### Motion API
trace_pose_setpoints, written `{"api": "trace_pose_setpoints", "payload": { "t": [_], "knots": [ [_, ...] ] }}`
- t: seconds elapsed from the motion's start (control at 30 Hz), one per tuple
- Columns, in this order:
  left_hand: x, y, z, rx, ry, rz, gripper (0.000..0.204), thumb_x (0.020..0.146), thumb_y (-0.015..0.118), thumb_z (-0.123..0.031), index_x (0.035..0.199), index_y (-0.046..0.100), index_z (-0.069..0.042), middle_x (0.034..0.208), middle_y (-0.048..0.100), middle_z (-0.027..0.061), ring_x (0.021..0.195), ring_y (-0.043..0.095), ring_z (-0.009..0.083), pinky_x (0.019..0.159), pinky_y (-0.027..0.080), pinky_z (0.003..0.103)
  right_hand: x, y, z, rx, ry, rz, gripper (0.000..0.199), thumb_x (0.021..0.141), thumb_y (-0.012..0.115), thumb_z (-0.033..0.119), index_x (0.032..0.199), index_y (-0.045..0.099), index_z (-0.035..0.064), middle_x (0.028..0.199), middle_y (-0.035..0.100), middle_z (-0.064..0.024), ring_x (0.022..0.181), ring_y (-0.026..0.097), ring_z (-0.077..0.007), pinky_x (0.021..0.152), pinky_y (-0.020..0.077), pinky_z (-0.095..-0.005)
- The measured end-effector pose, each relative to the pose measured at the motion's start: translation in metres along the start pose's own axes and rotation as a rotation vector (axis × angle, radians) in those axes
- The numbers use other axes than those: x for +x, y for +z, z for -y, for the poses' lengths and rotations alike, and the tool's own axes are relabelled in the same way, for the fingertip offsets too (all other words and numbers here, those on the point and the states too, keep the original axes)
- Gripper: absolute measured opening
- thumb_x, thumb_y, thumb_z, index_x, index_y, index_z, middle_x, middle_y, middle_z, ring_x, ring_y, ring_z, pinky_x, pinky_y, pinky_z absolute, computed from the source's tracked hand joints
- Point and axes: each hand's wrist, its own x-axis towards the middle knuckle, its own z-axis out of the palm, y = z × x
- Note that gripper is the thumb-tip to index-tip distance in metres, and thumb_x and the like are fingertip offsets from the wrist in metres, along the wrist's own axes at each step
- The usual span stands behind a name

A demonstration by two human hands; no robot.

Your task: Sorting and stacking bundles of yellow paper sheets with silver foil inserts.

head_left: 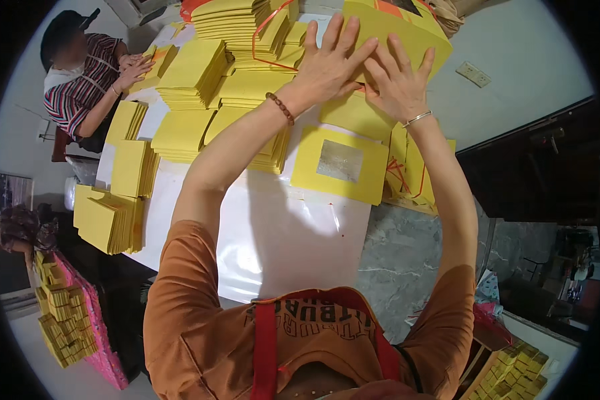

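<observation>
A long white worktop (280, 233) is seen from above, covered at its far end with many stacks of yellow paper sheets (200, 73). At the far left a seated co-worker (80, 80) is bent over more yellow sheets. A tall yellow bundle (393, 33) tied with orange string is pressed at the far right by both hands. The left hand (327, 63) is laid flat with fingers spread wide; the right hand (399, 83) is likewise spread just beside it, fingertips overlapping. A yellow sheet with a silver foil square (340, 163) lies nearer, below the hands.
</observation>
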Motion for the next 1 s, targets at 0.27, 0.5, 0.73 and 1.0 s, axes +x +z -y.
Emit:
{"api": "trace_pose_setpoints", "payload": {
  "t": [0.27,0.5,0.73,1.0],
  "knots": [
    [0.004,0.003,0.004,0.029,0.043,-0.041,0.092,0.062,0.070,-0.050,0.139,0.030,-0.020,0.148,0.017,0.0145,0.136,0.008,0.0379,0.101,-0.003,0.059,-0.023,-0.006,0.032,-0.068,0.107,-0.138,0.040,0.066,0.068,0.025,0.102,0.053,0.0187,0.118,0.051,-0.0018,0.114,0.045,-0.0235,0.094,0.0269,-0.0587],
    [0.018,0.006,0.009,0.014,-0.009,-0.124,0.089,0.057,0.071,-0.049,0.135,0.037,-0.025,0.145,0.025,0.0120,0.133,0.017,0.0348,0.101,0.001,0.061,-0.026,-0.006,0.091,1.725,1.466,-0.054,0.038,0.083,0.058,0.016,0.118,0.047,0.0052,0.117,0.052,-0.0081,0.106,0.052,-0.0227,0.088,0.0430,-0.0382],
    [0.000,0.008,0.005,0.058,0.063,-0.161,0.081,0.060,0.069,-0.052,0.133,0.040,-0.030,0.144,0.027,0.0089,0.133,0.018,0.0338,0.102,0.003,0.059,-0.016,-0.007,0.049,2.281,1.466,-0.555,0.059,0.091,0.049,0.034,0.135,0.025,0.0013,0.133,0.039,-0.0165,0.126,0.035,-0.0305,0.106,0.0270,-0.0413],
    [0.066,-0.038,0.024,-0.865,-0.493,-0.463,0.073,0.081,0.057,-0.045,0.135,0.031,-0.004,0.137,0.032,0.0179,0.122,0.033,0.0364,0.099,0.016,0.058,-0.026,-0.020,0.044,2.539,1.488,-0.772,0.088,0.084,0.042,0.062,0.140,0.011,0.0006,0.146,0.013,-0.0183,0.135,0.012,-0.0349,0.111,0.0106,-0.0457]
  ]
}}
